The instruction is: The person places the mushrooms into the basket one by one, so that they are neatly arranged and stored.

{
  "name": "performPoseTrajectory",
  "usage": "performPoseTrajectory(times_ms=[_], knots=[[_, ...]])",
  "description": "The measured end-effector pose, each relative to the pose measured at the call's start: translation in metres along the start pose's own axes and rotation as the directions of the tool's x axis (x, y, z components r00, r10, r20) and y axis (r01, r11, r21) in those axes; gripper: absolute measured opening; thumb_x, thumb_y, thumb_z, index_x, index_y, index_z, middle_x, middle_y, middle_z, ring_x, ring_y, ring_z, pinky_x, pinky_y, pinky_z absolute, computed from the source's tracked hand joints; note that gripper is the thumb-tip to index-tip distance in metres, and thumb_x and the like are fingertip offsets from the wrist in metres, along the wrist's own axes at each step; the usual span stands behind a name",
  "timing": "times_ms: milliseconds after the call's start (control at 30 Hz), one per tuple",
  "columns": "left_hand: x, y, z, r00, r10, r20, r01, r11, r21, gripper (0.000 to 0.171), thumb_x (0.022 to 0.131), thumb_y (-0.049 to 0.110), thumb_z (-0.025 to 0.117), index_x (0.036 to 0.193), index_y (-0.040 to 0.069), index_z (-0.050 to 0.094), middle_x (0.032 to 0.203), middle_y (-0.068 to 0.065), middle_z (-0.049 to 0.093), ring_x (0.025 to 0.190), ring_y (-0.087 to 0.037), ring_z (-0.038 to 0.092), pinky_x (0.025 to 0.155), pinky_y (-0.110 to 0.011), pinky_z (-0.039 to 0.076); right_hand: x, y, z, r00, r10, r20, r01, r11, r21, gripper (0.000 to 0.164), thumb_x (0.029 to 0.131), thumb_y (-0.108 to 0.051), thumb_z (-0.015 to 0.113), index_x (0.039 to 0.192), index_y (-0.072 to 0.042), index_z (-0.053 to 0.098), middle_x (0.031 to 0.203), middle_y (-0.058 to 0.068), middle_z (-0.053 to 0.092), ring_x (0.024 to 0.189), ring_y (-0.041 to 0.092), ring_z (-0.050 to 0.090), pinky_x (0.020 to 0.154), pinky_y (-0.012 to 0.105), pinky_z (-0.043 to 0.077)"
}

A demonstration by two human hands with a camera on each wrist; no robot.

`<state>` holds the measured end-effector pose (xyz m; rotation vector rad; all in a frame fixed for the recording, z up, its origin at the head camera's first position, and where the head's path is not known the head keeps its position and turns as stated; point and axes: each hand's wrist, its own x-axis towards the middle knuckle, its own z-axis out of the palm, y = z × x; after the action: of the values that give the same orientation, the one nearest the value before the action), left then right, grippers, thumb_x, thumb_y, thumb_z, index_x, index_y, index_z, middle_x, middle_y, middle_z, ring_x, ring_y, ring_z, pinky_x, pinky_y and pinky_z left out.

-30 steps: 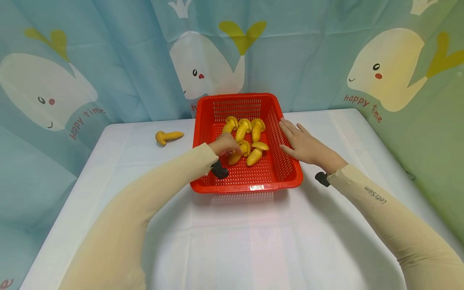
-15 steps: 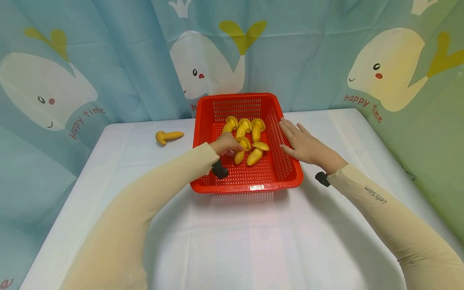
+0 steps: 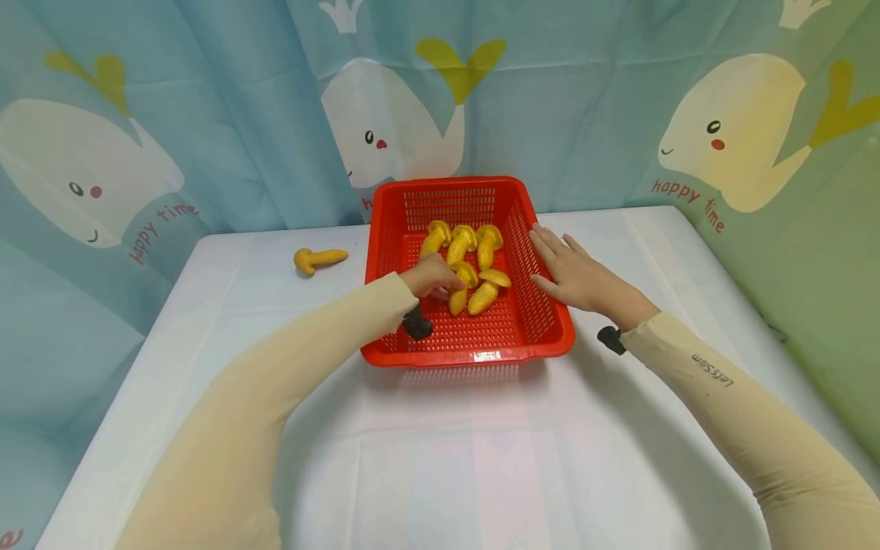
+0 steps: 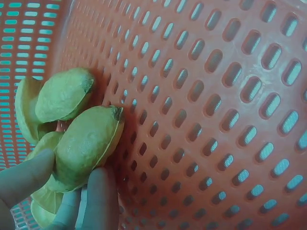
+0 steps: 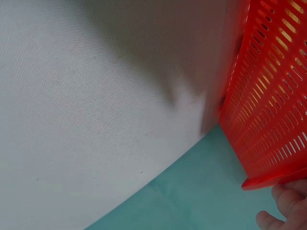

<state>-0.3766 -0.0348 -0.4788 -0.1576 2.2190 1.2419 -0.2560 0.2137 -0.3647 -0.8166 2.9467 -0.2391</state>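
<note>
Inside the red plastic basket [image 3: 467,359], my left hand [image 3: 431,275] pinches a yellow mushroom [image 3: 458,300] by its stem. In the left wrist view the thumb and fingers [image 4: 100,201] lie on either side of that mushroom's thick stem [image 4: 88,143], close to the basket floor. Beside it, to the right in the head view, is a second mushroom [image 3: 486,294]. Three more form a row behind, the middle one [image 3: 461,244] partly behind the held one. My right hand [image 3: 580,275] rests with straight fingers on the basket's right rim; its fingers [image 5: 290,201] touch the rim in the right wrist view.
One yellow mushroom [image 3: 319,260] lies on the white tabletop [image 3: 440,458], left of the basket. A blue curtain [image 3: 261,114] printed with whales hangs right behind the table.
The mushroom in my left hand has turned more upright and shifted slightly right, towards the mushroom beside it. My right hand and the basket have stayed in place.
</note>
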Motion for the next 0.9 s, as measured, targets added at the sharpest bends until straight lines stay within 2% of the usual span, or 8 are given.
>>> performPoseTrajectory(times_ms=[267,433,500,533,633,667,733,900], knots=[[0.029,-0.015,-0.002,0.999,0.028,0.027,-0.027,0.999,-0.047,0.013,0.071,0.008,0.08,0.08,0.005,0.071,0.088,-0.002,0.062,0.08,-0.018,0.066,0.067,-0.035,0.06,0.0,-0.002,-0.002,1.0,0.005,0.011,-0.005,1.0,0.016,0.072,0.097,-0.032,0.042,0.149,0.003,0.007,0.158,0.02,0.005,0.146,0.035,0.007,0.118,0.056,0.005],[-0.005,0.0,-0.005,0.999,-0.017,0.044,0.019,0.999,-0.051,0.031,0.072,0.006,0.079,0.099,-0.002,0.064,0.101,-0.01,0.061,0.086,-0.023,0.066,0.072,-0.037,0.059,0.0,-0.002,-0.002,1.0,0.008,0.01,-0.008,1.0,0.017,0.072,0.097,-0.032,0.042,0.149,0.003,0.007,0.158,0.019,0.005,0.146,0.035,0.007,0.118,0.056,0.005],[0.002,-0.002,-0.006,0.997,-0.052,0.059,0.055,0.997,-0.056,0.046,0.068,0.01,0.083,0.106,-0.001,0.059,0.105,-0.01,0.06,0.089,-0.025,0.067,0.075,-0.038,0.059,0.001,-0.002,-0.002,1.0,0.008,0.008,-0.008,1.0,0.015,0.072,0.097,-0.032,0.042,0.149,0.003,0.007,0.158,0.019,0.006,0.146,0.034,0.008,0.118,0.056,0.006],[-0.015,0.005,-0.008,0.996,-0.063,0.058,0.065,0.997,-0.043,0.047,0.07,0.011,0.082,0.108,0.0,0.057,0.104,-0.01,0.06,0.088,-0.024,0.067,0.075,-0.037,0.059,0.001,-0.002,-0.002,1.0,0.008,0.008,-0.008,1.0,0.015,0.072,0.097,-0.032,0.042,0.149,0.003,0.008,0.158,0.019,0.006,0.146,0.034,0.008,0.118,0.056,0.006],[-0.011,0.004,-0.015,0.992,-0.08,0.094,0.084,0.996,-0.041,0.048,0.068,0.017,0.084,0.105,0.002,0.055,0.095,-0.01,0.061,0.079,-0.022,0.068,0.07,-0.035,0.059,0.001,-0.003,-0.002,1.0,0.009,0.009,-0.009,1.0,0.014,0.072,0.097,-0.032,0.042,0.149,0.003,0.008,0.158,0.019,0.006,0.146,0.034,0.008,0.118,0.056,0.006],[-0.018,0.007,-0.017,0.99,-0.096,0.104,0.101,0.994,-0.038,0.051,0.068,0.019,0.084,0.107,0.003,0.056,0.098,-0.01,0.062,0.083,-0.022,0.068,0.073,-0.035,0.059,0.0,-0.003,-0.002,1.0,0.008,0.01,-0.009,1.0,0.015,0.071,0.097,-0.032,0.042,0.149,0.003,0.008,0.158,0.019,0.006,0.146,0.034,0.008,0.118,0.056,0.006],[-0.063,0.026,-0.02,0.988,-0.117,0.101,0.119,0.993,-0.009,0.047,0.078,0.019,0.076,0.116,0.002,0.054,0.106,-0.012,0.063,0.092,-0.024,0.067,0.08,-0.034,0.058,0.0,-0.003,-0.002,1.0,0.009,0.012,-0.01,1.0,0.015,0.072,0.097,-0.032,0.042,0.149,0.003,0.008,0.158,0.019,0.006,0.146,0.034,0.008,0.118,0.056,0.006],[-0.132,0.057,-0.024,0.985,-0.154,0.083,0.152,0.988,0.029,0.05,0.09,0.019,0.061,0.134,0.002,0.044,0.132,-0.015,0.053,0.119,-0.029,0.056,0.1,-0.037,0.048,-0.001,-0.002,-0.002,1.0,0.012,0.012,-0.012,1.0,0.006,0.071,0.097,-0.031,0.042,0.149,0.004,0.008,0.158,0.02,0.005,0.146,0.034,0.008,0.118,0.055,0.006]])
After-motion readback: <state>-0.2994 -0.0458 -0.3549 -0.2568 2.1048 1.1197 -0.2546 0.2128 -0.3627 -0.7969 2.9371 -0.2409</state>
